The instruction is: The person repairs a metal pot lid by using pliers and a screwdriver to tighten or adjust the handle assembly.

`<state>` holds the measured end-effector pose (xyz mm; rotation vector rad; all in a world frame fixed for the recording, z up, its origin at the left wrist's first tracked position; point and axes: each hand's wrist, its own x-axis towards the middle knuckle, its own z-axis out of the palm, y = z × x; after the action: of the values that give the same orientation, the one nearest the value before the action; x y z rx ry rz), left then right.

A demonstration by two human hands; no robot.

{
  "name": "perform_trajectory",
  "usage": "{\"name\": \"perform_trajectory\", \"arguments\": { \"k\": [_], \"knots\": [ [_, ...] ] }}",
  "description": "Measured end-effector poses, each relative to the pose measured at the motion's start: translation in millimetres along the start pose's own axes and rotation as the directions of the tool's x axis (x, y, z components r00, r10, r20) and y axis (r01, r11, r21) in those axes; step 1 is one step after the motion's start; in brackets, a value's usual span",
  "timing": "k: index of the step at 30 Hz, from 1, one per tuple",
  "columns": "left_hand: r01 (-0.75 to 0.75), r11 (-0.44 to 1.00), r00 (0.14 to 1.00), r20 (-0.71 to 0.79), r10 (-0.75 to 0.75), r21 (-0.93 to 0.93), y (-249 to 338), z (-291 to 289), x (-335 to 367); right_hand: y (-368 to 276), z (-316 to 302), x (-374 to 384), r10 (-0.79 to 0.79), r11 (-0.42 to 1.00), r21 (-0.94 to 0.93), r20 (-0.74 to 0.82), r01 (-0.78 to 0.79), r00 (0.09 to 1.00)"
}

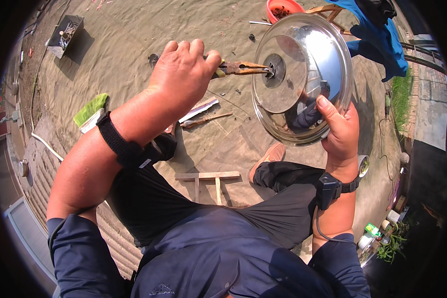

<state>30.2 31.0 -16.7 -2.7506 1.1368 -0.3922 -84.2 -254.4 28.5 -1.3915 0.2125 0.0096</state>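
Observation:
My left hand (186, 72) is closed around a pair of rusty long-nose pliers (237, 68) with a yellowish grip. Their jaw tips meet the dark round piece (278, 73) in the middle of a pot lid (335, 54). The lid is shiny and round with a clear rim, and it is held up tilted. My right hand (341, 126) grips its lower right edge, thumb on the face toward me and the other fingers hidden behind. Whether the jaws pinch a small metal bit at the lid's centre, I cannot tell.
A red basin (284, 7) holding brown bits stands at the top, near a blue cloth (382, 47). On the ground lie a green-bristled broom (92, 110), a tool with a brown handle (203, 120) and a grey metal tray (67, 34). A wooden frame (218, 176) sits between my legs.

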Motion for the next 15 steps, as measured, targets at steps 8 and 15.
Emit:
{"name": "perform_trajectory", "arguments": {
  "k": [8,15],
  "knots": [
    [0.033,0.972,0.992,0.126,-0.003,-0.233,-3.1,-4.9,-4.0,-1.5,3.2,-1.0,0.019,0.999,-0.029,-0.025,-0.020,1.000],
    [0.103,0.902,0.970,0.245,0.003,-0.420,-0.9,-9.4,-9.5,-2.3,2.0,-1.6,-0.029,0.995,-0.099,0.032,0.032,0.999]
  ]
}}
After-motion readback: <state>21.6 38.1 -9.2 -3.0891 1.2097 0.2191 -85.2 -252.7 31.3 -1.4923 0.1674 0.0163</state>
